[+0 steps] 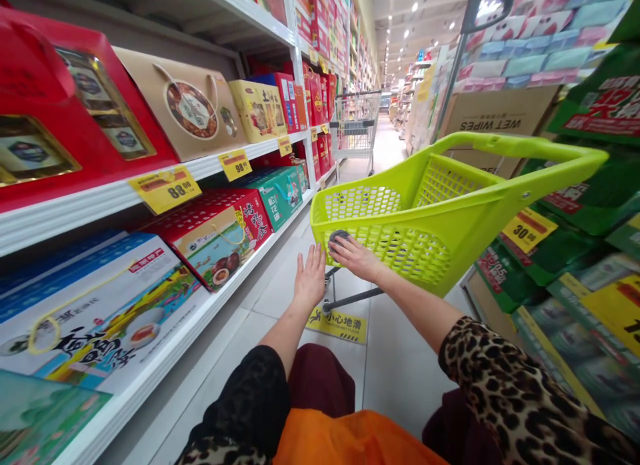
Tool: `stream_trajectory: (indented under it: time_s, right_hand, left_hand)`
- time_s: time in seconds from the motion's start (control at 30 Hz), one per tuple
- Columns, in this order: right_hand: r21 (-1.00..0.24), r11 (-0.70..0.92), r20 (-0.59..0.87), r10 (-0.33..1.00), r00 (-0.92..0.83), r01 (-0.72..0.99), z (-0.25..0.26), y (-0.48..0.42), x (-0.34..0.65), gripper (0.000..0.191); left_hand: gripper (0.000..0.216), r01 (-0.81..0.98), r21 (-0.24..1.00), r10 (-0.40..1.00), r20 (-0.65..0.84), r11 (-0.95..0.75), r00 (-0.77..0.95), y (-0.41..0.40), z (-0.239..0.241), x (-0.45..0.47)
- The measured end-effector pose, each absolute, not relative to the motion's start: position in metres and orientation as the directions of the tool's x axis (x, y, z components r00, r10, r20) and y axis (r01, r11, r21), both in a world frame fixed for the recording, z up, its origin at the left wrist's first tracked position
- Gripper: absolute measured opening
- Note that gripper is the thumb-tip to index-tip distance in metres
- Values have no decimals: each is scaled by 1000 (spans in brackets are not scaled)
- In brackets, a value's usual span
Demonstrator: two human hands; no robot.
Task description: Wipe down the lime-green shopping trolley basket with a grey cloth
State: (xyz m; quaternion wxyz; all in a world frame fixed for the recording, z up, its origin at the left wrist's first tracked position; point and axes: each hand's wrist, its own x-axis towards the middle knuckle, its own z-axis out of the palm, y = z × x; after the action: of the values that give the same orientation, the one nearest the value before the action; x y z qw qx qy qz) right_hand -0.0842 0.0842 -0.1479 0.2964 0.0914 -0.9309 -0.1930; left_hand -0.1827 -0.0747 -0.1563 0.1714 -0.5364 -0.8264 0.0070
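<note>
A lime-green plastic shopping cart [390, 225] stands in the aisle in front of me, its basket wall full of holes. My right hand [359, 258] presses a bunched dark grey cloth [339, 238] against the lower front corner of the basket. The fingers of that hand lie over the cloth and partly hide it. My left hand [311, 276] is at the same corner, fingers stretched out and holding nothing. Whether its fingertips touch the plastic I cannot tell. Under the basket the cart's grey frame [355, 298] shows.
Shelves with gift boxes [240, 235] and yellow price tags run along the left. At right are stacked green packs [595, 178] and a wet wipes carton [493, 121]. A metal cart [356, 128] stands farther down the aisle. A yellow floor sticker [345, 325] lies below my hands.
</note>
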Motion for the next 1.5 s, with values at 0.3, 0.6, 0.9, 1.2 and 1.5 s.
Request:
stream_trajectory:
  time_s: [0.3,0.6,0.9,1.2,1.5]
  right_hand:
    - [378,923,508,-275,-817,-76,-137,76,-81,35]
    - [389,921,475,-190,-859,11,-134,83,-77,41]
    - [395,918,445,-158,-882,35,-180,86,-44,35]
    - [249,948,627,0,-779,201,-130,93,-31,45]
    - [203,942,587,101,-803,267,-175,89,-37,46]
  left_hand:
    - [70,849,-92,822,324,520,-468,-70,-158,-181]
    - [72,854,-46,816,325,518,-478,-62,-148,-163]
    - [68,889,-45,860,278,457,-428,-61,-152,-149]
    - [72,905,-22,855,338,425,-394,-39,-151,-133]
    - [71,920,-37,872,338,390,-355,-37,-141,-123]
